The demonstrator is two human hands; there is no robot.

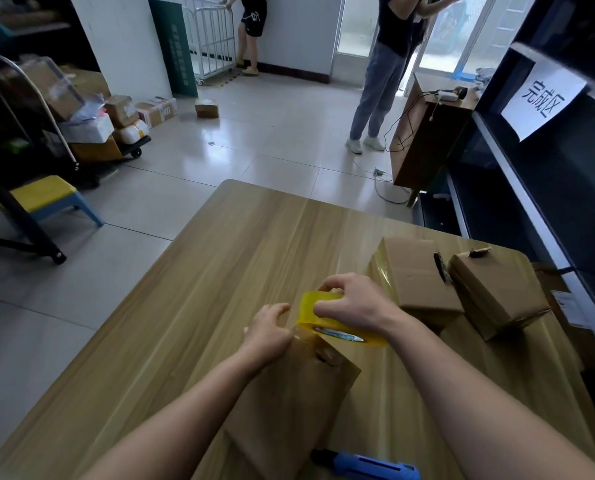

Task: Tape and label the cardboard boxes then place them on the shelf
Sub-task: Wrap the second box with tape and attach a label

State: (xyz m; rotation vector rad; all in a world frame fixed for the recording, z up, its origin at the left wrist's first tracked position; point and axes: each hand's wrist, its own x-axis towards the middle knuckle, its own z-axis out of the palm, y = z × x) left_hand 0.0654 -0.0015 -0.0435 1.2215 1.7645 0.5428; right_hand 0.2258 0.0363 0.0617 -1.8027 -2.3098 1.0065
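Note:
A brown cardboard box lies on the wooden table right in front of me. My right hand grips a yellow tape roll at the box's far end. My left hand has its fingers curled at the box's far left corner, pressing on the tape end there. Two more cardboard boxes sit at the right of the table, the left one with tape on its side.
A blue tool lies at the table's near edge. The dark shelf with a white paper sign runs along the right. Two people stand at the back. A yellow stool and a cart with parcels stand left.

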